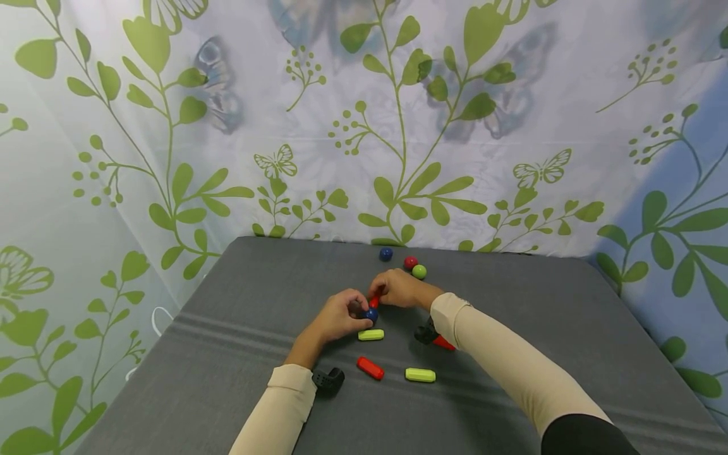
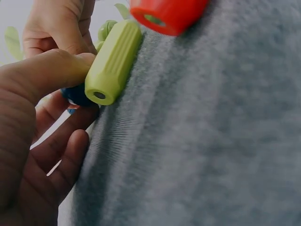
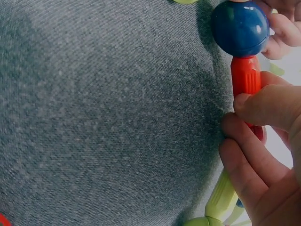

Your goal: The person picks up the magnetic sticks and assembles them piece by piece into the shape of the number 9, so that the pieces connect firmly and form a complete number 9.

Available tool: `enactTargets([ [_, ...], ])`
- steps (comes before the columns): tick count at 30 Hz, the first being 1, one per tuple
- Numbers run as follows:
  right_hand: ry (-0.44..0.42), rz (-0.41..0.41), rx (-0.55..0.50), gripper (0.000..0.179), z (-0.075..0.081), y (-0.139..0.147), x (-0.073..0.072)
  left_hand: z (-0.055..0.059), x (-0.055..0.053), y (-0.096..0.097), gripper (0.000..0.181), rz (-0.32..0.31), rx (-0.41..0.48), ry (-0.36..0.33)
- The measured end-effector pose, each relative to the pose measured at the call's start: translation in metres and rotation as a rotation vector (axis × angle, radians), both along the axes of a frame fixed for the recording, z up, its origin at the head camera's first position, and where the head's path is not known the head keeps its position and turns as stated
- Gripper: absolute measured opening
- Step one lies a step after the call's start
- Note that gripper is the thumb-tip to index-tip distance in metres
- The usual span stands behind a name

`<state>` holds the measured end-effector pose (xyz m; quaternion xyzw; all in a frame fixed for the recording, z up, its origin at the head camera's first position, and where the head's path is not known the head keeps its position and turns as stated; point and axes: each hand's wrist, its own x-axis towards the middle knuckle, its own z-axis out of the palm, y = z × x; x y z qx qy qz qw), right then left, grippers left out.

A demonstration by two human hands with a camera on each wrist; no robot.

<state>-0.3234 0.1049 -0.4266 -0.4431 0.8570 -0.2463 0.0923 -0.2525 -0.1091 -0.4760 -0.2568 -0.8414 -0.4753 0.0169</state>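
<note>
Inspected grey counter (image 1: 273,278), set against leaf-printed curtain (image 1: 318,158). Located red rod (image 3: 245,77) near mid-counter, with long axis roughly front to back and near end against blue ball (image 3: 240,28). Found right hand (image 1: 401,288) pinching the rod, left hand (image 1: 339,316) pinching the ball. Noted yellow rod (image 1: 371,335) just beside the ball, lying crosswise.

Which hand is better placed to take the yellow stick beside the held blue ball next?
Probably the left hand: it is closer to the yellow stick, though it would have to release the blue ball. The right hand is farther off and grips a red stick.
</note>
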Motion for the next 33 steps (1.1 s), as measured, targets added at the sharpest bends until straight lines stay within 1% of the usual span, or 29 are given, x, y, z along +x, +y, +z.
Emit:
enactTargets([
  [4, 0.008, -0.011, 0.002, 0.026, 0.001, 0.003, 0.002, 0.002, -0.003, 0.004, 0.027, -0.019, -0.036, -0.025],
  [8, 0.008, -0.008, 0.007, 0.025, 0.001, 0.007, 0.003, 0.003, -0.006, 0.006, 0.025, -0.038, -0.07, -0.029],
  [11, -0.02, -0.01, 0.0, 0.025, 0.003, 0.011, 0.004, 0.005, -0.006, 0.006, 0.024, -0.055, -0.079, -0.028],
  [13, -0.047, -0.027, -0.016, 0.025, 0.006, 0.014, 0.004, 0.008, -0.006, 0.005, 0.024, -0.061, -0.08, -0.027],
  [15, -0.075, -0.062, -0.027, 0.024, 0.011, 0.018, 0.004, 0.012, -0.007, 0.003, 0.025, -0.063, -0.078, -0.02],
  [18, -0.072, -0.107, -0.028, 0.021, 0.018, 0.025, 0.008, 0.018, -0.008, -0.001, 0.026, -0.062, -0.076, 0.005],
  [20, -0.056, -0.114, -0.027, 0.019, 0.022, 0.03, 0.013, 0.021, -0.009, -0.004, 0.027, -0.068, -0.063, 0.011],
  [21, -0.045, -0.104, -0.03, 0.019, 0.023, 0.031, 0.016, 0.023, -0.01, -0.006, 0.027, -0.07, -0.06, 0.011],
  [24, -0.045, -0.066, -0.04, 0.018, 0.023, 0.036, 0.031, 0.025, -0.015, -0.008, 0.028, -0.089, -0.043, 0.009],
  [29, -0.056, 0.029, -0.05, 0.016, 0.017, 0.028, 0.057, 0.029, -0.023, -0.012, 0.029, -0.133, -0.048, 0.0],
  [31, -0.057, 0.053, -0.049, 0.017, 0.015, 0.025, 0.064, 0.03, -0.025, -0.01, 0.029, -0.147, -0.044, -0.003],
  [33, -0.061, 0.055, -0.042, 0.019, 0.014, 0.023, 0.07, 0.03, -0.027, -0.007, 0.03, -0.153, -0.035, -0.002],
])
